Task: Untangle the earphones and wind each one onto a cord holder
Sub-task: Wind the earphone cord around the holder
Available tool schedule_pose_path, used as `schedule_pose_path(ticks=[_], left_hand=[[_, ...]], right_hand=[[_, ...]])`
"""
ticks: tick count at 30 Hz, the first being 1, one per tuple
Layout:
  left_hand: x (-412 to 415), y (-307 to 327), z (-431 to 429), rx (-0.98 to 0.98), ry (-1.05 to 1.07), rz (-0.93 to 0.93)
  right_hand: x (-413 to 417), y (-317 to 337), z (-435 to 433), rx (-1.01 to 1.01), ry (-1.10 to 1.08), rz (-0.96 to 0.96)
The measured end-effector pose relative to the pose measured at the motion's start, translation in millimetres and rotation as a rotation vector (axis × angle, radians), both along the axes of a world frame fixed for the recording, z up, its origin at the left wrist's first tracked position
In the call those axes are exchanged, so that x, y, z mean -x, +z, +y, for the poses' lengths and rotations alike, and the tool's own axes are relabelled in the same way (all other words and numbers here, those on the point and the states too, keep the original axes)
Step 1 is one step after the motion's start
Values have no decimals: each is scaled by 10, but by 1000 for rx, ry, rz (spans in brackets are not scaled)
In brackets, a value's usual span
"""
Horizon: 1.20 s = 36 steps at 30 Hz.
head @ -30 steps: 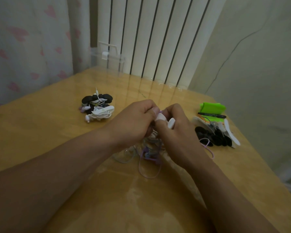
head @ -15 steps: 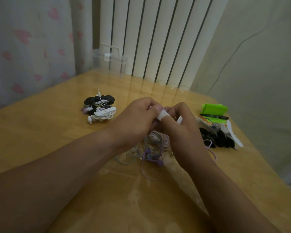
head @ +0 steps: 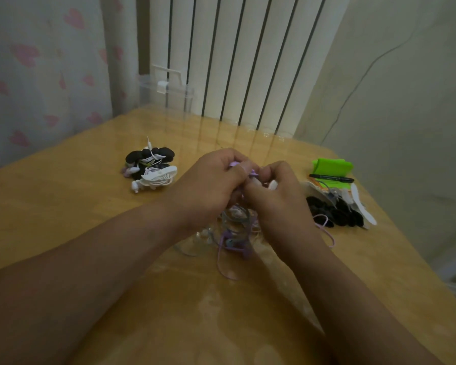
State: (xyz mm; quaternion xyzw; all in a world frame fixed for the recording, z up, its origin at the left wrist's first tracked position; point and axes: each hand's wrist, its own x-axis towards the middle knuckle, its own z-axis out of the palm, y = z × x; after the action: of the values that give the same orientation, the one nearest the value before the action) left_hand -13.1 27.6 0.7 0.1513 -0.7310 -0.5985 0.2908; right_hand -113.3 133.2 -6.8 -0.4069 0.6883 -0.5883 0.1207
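Observation:
A tangle of purple, grey and white earphone cords (head: 234,233) hangs and lies on the table's middle. My left hand (head: 211,188) and my right hand (head: 277,198) meet above it, fingertips together. Both pinch the purple earphone (head: 253,173) at the tangle's top. A white piece (head: 273,185) shows between my right fingers; what it is I cannot tell. At the left, a pile of wound earphones on black and white cord holders (head: 150,169) rests on the table. Spare black cord holders (head: 334,212) lie at the right, with a purple cord loop beside them.
The wooden table (head: 77,206) has a glossy cover. A green case (head: 332,168) with a black pen (head: 331,178) lies at the right rear, white strips (head: 362,206) beside it. A clear plastic box (head: 166,93) stands at the far edge before a radiator.
Both hands stay joined over the tangle. The white piece between the fingertips has dropped lower, and a purple earphone part now shows at the pinch.

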Motion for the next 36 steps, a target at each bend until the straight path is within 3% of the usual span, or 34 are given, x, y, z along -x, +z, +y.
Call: schedule_pose_path(ticks=[2,4,11,19,24,26,28,32,36], left_hand=[[26,-42,-21,157,74,-8],[18,-47,-71,207,120,-5],[-33,-10,-121,169,99,40],[-41,-3,-123,86,3,-82],[-17,-65,-104,-98,-74,11],[3,-74,-73,-60,-49,21],[27,-116,-93,32,-19,17],[-13,-84,-118,127,-40,44],[-7,-78,-107,142,-4,84]], right_hand=[[-16,-39,1,-67,-63,227],[-26,-24,28,-36,-6,297],[46,32,119,-57,107,294],[134,-20,88,-39,-43,480],[73,-70,7,-102,-175,720],[49,-59,18,-132,-185,775],[33,-58,57,-138,-140,755],[49,-27,165,-45,-20,397],[64,-21,159,-28,12,425]])
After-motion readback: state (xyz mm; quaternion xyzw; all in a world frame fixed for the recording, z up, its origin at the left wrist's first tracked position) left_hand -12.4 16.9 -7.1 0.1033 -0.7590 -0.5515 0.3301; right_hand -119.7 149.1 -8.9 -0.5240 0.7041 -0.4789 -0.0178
